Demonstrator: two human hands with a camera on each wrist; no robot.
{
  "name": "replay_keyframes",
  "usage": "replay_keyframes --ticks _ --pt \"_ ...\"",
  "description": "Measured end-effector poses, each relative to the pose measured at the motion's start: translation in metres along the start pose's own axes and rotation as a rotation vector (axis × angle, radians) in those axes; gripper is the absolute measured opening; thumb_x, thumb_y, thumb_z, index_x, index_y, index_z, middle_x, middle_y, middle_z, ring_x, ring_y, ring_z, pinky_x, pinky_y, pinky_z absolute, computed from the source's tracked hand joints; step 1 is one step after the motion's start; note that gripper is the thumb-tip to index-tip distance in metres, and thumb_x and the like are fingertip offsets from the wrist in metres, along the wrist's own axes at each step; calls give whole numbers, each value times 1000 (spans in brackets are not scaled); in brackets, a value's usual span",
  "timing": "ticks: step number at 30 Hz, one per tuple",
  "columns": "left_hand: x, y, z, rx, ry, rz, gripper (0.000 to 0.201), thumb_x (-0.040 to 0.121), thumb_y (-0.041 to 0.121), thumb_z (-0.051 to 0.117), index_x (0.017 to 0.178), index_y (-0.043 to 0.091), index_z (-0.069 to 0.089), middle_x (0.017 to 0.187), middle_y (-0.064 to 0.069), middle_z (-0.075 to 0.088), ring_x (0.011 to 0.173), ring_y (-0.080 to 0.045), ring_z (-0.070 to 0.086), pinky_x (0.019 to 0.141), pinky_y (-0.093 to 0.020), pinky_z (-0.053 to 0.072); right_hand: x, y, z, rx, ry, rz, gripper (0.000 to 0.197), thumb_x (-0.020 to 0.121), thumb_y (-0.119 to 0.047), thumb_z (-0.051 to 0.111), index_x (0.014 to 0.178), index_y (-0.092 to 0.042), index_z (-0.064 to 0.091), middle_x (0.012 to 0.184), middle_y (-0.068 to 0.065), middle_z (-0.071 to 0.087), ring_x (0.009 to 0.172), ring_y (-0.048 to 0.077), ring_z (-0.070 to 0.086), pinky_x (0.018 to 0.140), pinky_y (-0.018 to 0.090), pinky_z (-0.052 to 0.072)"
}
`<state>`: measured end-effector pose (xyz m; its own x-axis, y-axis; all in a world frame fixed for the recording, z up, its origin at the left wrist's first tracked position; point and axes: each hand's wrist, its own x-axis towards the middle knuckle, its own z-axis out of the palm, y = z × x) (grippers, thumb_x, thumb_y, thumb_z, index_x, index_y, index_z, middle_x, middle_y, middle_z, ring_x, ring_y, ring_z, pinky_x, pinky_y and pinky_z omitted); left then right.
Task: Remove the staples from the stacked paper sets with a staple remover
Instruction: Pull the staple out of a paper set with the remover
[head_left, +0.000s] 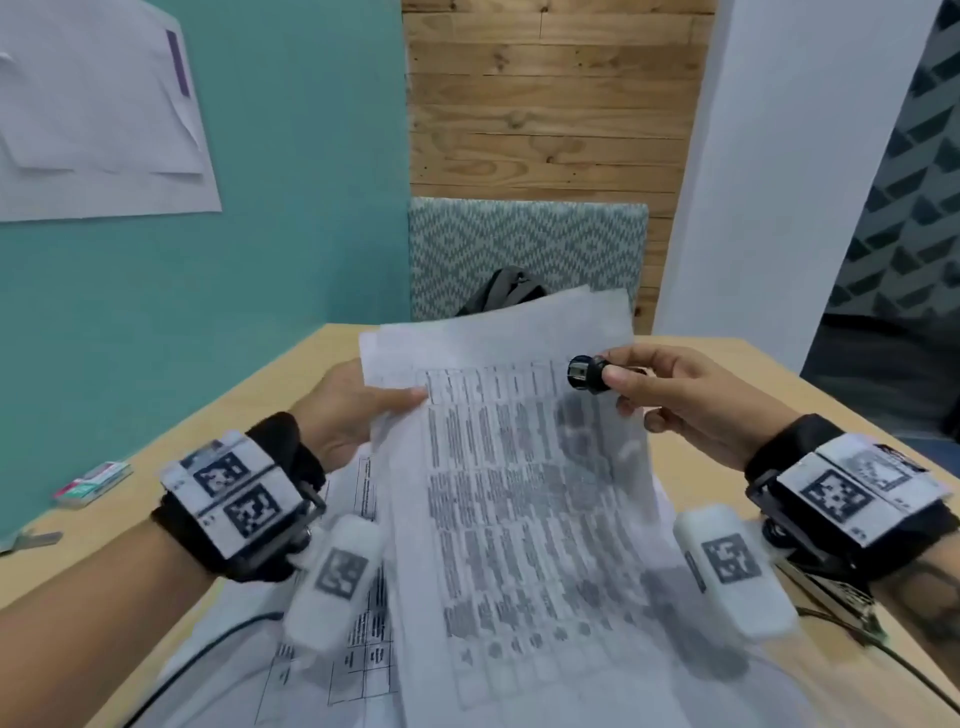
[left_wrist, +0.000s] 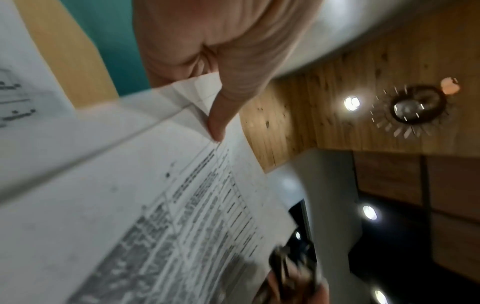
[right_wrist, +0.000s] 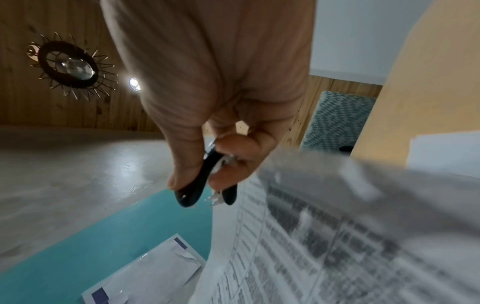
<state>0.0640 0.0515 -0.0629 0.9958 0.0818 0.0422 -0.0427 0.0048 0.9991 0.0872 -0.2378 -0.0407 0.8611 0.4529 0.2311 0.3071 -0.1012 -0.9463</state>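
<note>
Printed paper set lifted off the wooden table, tilted, pinched at its top-left corner, black staple remover squeezed between thumb and fingers near its top-right edge

1. A light wooden table carries everything; its top runs from the teal wall on the left to the right edge of the head view.
2. Printed paper sheets with ruled tables lie flat on the near middle of the table, partly hidden under the lifted set.
3. A small box with pink and teal print lies near the left edge, close to the wall.
4. A small grey flat object lies nearer along that same edge; it is too blurred to identify.
5. A dark cable runs across the right near corner.
</note>
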Motion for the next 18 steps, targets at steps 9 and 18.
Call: replay_keyframes --ticks 9,18 --pt "-12 -32 -86 473 109 -464 16 93 15 53 92 1 62 86 -16 69 73 -27 66 71 -38 55 -27 28 -4 -351 72 473 35 94 -39 47 103 -6 52 103 10 62 87 17 56 66 25 38" --pt "-58 -58 -55 97 114 -307 31 96 11 44 124 3 52 116 -21 61 94 -35 60 91 -49 44 -37 50 7 -355 142 672 31 96 -38 46 88 -7 45 79 10 52 71 24 42 62 29 32"
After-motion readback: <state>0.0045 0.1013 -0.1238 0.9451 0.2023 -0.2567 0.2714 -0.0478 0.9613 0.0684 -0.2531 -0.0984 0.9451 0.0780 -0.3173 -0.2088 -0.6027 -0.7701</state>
